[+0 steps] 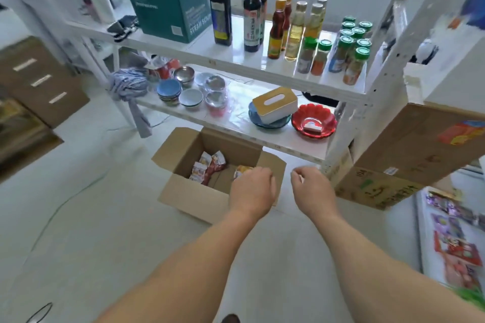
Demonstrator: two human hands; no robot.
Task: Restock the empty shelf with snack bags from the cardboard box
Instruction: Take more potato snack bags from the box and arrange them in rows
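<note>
Left hand (252,187) hangs over the open box (199,199) at frame centre, above snack bags (207,166); right hand (313,189) beside it. Both grips loosely curled, holding nothing.

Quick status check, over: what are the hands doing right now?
Left hand over the open cardboard box, grip empty. Right hand beside it, loosely curled, empty. Snack bags inside. Nothing blocking.

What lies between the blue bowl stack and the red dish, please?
In the head view, between the bowl stack and red dish: wrapped cups and a tissue box.
</note>
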